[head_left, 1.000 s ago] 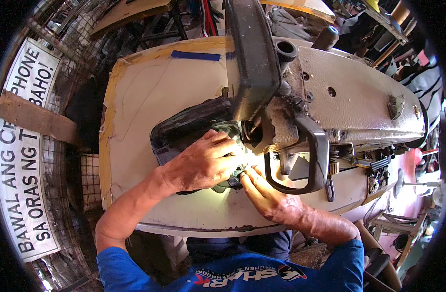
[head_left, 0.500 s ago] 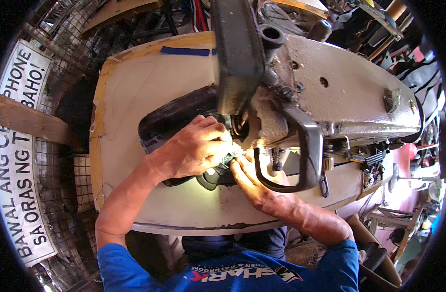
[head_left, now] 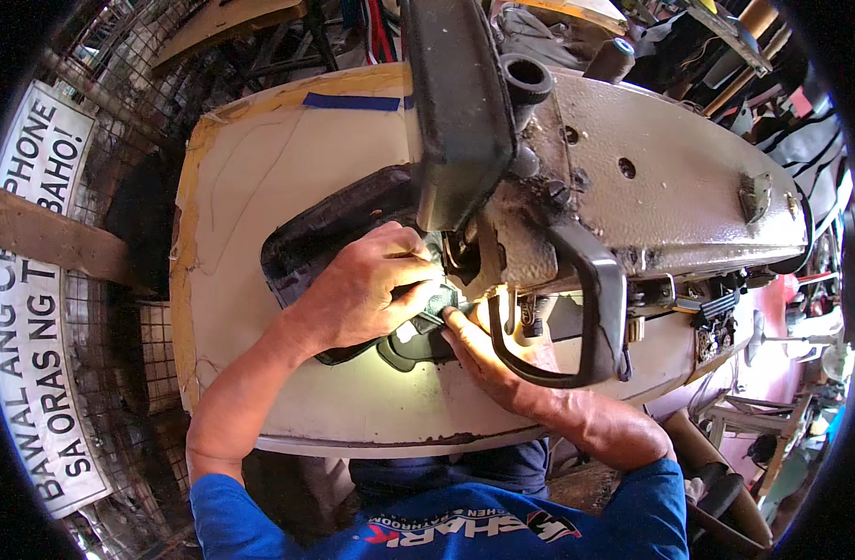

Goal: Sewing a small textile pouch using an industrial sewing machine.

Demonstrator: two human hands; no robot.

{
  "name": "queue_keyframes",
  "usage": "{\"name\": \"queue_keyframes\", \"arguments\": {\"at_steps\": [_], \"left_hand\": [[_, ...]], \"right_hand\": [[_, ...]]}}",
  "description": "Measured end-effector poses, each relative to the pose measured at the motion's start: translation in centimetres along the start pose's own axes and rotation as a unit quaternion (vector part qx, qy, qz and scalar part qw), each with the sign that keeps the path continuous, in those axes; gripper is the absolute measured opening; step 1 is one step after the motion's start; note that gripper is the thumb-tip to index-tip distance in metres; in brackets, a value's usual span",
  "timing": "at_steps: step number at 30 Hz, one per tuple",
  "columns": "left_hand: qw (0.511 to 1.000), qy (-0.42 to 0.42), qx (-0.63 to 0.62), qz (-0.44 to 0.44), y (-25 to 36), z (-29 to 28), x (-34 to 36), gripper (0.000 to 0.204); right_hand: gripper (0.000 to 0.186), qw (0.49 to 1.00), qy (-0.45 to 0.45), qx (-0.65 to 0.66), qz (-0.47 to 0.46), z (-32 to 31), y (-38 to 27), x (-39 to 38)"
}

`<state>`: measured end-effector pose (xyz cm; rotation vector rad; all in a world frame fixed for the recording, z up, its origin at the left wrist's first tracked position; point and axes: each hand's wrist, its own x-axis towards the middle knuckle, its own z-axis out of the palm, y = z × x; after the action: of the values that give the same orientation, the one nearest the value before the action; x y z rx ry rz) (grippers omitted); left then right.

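Note:
A dark, stitched piece of material [head_left: 339, 224] lies on the pale worktable under the head of a large industrial sewing machine [head_left: 674, 173]. Curled over it, left of the needle area, my left hand [head_left: 376, 285] pinches the piece with fingers and thumb. My right hand [head_left: 488, 355] grips a dark greenish edge of the same piece from the near right, thumb and fingertips close to those of the left. A small lamp-lit patch brightens the spot between the hands. The machine head hides the needle and some fingertips.
A black loop-shaped guard [head_left: 609, 317] juts from the machine over my right wrist. A blue strip [head_left: 353, 102] lies on the worktable [head_left: 245, 177] at the back. Behind the machine stands a dark thread spool [head_left: 610, 61]. Wire mesh and a lettered sign [head_left: 49, 373] line the left.
The view has shifted slightly. My right fingertips have drawn down a little from the needle area along the piece's edge; my left hand stays nearly in place.

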<state>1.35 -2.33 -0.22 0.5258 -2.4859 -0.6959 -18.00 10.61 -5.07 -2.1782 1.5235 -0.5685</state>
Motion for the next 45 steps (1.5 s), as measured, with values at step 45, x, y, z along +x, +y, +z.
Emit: {"name": "queue_keyframes", "arguments": {"at_steps": [45], "left_hand": [[0.987, -0.027, 0.148, 0.055, 1.0, 2.4, -0.3, 0.017]], "right_hand": [[0.023, 0.96, 0.072, 0.212, 0.169, -1.1, -0.3, 0.9]]}}
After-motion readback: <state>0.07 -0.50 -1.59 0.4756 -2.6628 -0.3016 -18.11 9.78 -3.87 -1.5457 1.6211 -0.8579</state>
